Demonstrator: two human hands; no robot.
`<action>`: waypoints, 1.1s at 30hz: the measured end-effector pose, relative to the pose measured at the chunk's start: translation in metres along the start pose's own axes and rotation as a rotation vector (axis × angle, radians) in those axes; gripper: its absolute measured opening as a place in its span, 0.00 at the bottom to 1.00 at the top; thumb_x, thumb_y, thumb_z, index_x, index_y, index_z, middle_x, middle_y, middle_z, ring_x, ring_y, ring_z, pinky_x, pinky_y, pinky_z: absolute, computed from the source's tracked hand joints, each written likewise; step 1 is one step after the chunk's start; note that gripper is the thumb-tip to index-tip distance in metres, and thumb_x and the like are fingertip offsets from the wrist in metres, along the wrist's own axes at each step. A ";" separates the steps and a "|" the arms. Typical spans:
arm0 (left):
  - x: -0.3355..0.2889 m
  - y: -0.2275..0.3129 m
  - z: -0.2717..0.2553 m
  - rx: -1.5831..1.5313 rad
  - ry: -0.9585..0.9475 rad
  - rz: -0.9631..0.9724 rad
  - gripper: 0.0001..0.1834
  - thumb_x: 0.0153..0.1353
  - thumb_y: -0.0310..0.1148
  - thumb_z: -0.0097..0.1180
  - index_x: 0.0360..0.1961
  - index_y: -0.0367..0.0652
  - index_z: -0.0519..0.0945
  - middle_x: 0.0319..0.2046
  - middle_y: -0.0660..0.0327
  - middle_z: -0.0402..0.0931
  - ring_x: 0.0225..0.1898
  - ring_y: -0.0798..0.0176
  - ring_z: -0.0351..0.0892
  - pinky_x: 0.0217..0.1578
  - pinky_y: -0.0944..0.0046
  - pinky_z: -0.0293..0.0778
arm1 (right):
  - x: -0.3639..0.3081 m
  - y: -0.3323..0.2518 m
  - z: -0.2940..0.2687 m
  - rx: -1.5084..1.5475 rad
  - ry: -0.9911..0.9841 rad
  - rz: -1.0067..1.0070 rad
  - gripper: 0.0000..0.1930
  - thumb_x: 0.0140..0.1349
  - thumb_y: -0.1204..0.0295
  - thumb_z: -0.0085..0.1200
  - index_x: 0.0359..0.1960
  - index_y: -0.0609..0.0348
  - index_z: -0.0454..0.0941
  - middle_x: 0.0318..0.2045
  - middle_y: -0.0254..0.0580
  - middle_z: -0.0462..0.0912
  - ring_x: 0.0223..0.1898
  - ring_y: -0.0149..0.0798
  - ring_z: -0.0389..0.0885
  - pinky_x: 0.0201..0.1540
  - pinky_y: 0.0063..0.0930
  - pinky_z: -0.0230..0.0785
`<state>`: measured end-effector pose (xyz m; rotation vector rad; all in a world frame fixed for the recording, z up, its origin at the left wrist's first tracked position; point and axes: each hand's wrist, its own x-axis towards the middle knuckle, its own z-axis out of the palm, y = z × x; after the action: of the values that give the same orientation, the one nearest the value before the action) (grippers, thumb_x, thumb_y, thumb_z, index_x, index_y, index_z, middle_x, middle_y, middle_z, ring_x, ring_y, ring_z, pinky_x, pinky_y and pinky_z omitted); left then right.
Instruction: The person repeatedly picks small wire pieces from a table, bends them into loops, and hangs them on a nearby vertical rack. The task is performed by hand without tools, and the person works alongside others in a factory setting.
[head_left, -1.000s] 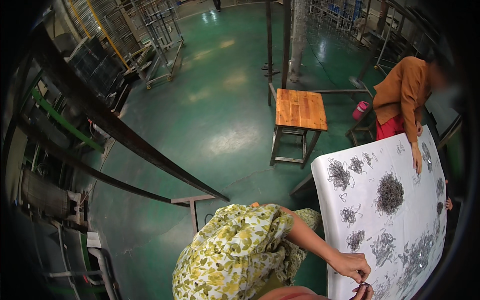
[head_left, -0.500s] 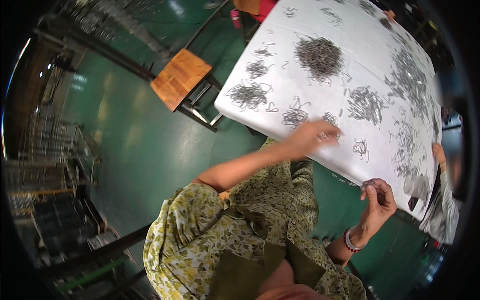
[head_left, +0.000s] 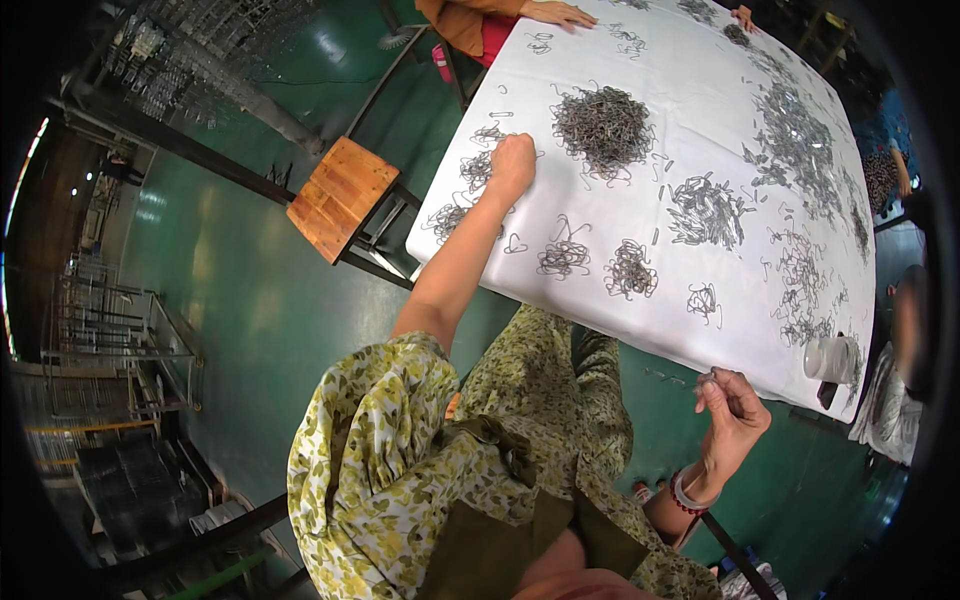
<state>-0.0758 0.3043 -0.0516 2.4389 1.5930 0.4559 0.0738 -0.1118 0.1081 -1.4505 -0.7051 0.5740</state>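
My left hand [head_left: 513,165] reaches out over the table's left part, its fingers curled closed; what they hold, if anything, is hidden. It is beside a small pile of bent grey wire hooks [head_left: 476,172] and left of the large hook heap [head_left: 603,132]. At the table's near edge my right hand [head_left: 735,402] pinches a few thin metal hooks [head_left: 668,378], whose ends stick out to the left past the fingertips. Nearer me lie further small hook piles [head_left: 564,258], [head_left: 631,270] and a small cluster of hooks [head_left: 703,299].
The white-covered table [head_left: 590,300] also bears a pile of short metal pieces [head_left: 707,211], scattered pieces [head_left: 800,140] and a clear container [head_left: 830,357]. A wooden stool [head_left: 343,198] stands left. Another person's hand [head_left: 558,13] rests at the far edge.
My left hand has moved away and to the left, from the near piles to the far left ones. My right hand stays near the table edge, still pinching the hooks. Another person's hand has appeared.
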 end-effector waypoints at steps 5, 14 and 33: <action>-0.032 0.023 -0.006 -0.302 0.038 0.037 0.06 0.55 0.24 0.53 0.32 0.34 0.79 0.32 0.46 0.81 0.36 0.46 0.81 0.39 0.52 0.75 | -0.001 -0.001 0.000 -0.119 0.021 0.023 0.10 0.50 0.89 0.58 0.36 0.75 0.79 0.27 0.49 0.82 0.22 0.30 0.77 0.25 0.17 0.68; -0.197 0.155 -0.089 -1.561 -0.736 0.093 0.07 0.61 0.26 0.56 0.37 0.32 0.79 0.33 0.58 0.79 0.33 0.69 0.78 0.37 0.70 0.75 | 0.000 0.039 0.009 0.047 0.098 0.059 0.10 0.54 0.85 0.60 0.40 0.72 0.80 0.31 0.45 0.84 0.26 0.28 0.79 0.29 0.17 0.72; -0.236 0.173 -0.088 -1.526 -0.429 0.214 0.07 0.62 0.29 0.56 0.39 0.37 0.77 0.37 0.59 0.79 0.42 0.69 0.76 0.43 0.66 0.72 | 0.025 0.045 0.029 -0.012 0.205 -0.038 0.10 0.60 0.80 0.56 0.44 0.70 0.80 0.32 0.44 0.83 0.26 0.26 0.76 0.28 0.17 0.69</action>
<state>-0.0474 0.0176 0.0515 1.3022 0.3806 0.7213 0.0725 -0.0714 0.0652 -1.4795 -0.5740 0.3857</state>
